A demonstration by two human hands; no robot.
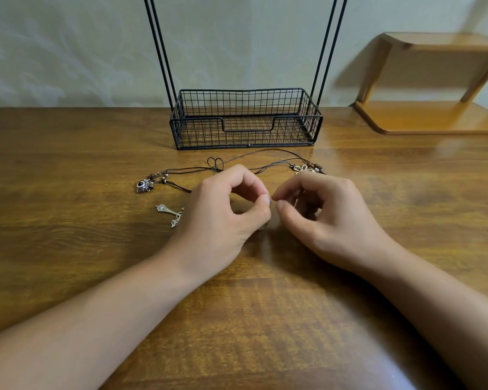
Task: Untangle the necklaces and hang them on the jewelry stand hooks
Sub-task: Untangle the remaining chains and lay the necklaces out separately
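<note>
Here both hands (223, 204) (319, 209) pinch necklace cord (265, 164); no writing legible.

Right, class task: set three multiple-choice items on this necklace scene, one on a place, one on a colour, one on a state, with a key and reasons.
1. Where does the camera charm lie?
A. in the basket
B. on the table, left of the left hand
C. on the shelf

2. What colour is the basket?
A. black
B. white
C. gold

3. What are the hands doing?
A. lying flat
B. pinching something small between them
C. lifting the basket

Key: 1 B, it rests on the table beyond the left hand. 2 A, its wire is black. 3 B, thumbs and forefingers of the left and right hand meet at one spot.
</note>
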